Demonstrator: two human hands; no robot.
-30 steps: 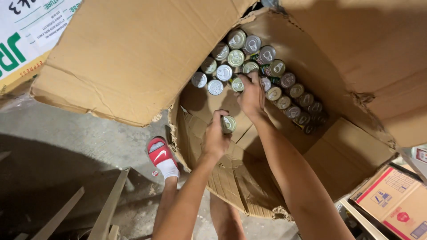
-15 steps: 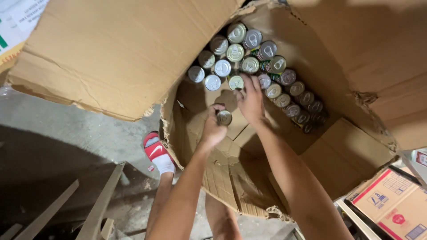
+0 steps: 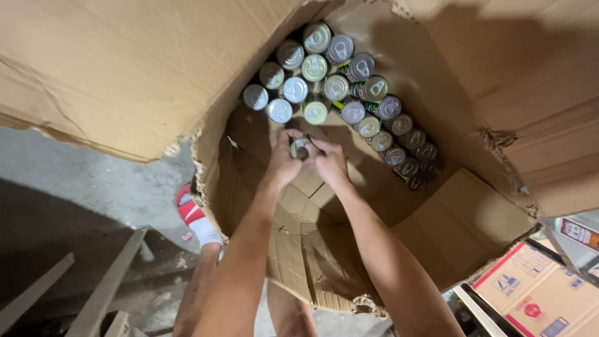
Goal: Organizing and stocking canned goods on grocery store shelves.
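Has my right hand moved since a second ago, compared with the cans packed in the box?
Yes. The right hand has drawn back from the packed cans to meet the left hand on the single can.

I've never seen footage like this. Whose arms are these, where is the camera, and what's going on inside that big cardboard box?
There is no machine here: the arms belong to a person, and the camera sits on that person's head, looking down. So you see their own left hand and right hand reaching into a large torn cardboard box. Between both hands they hold one small can, its metal lid facing up. Just beyond it, rows of similar cans stand upright, packed close together on the box's floor. Below, on the grey concrete floor, the person's foot in a red and white sandal shows. At lower right sits a smaller printed carton.
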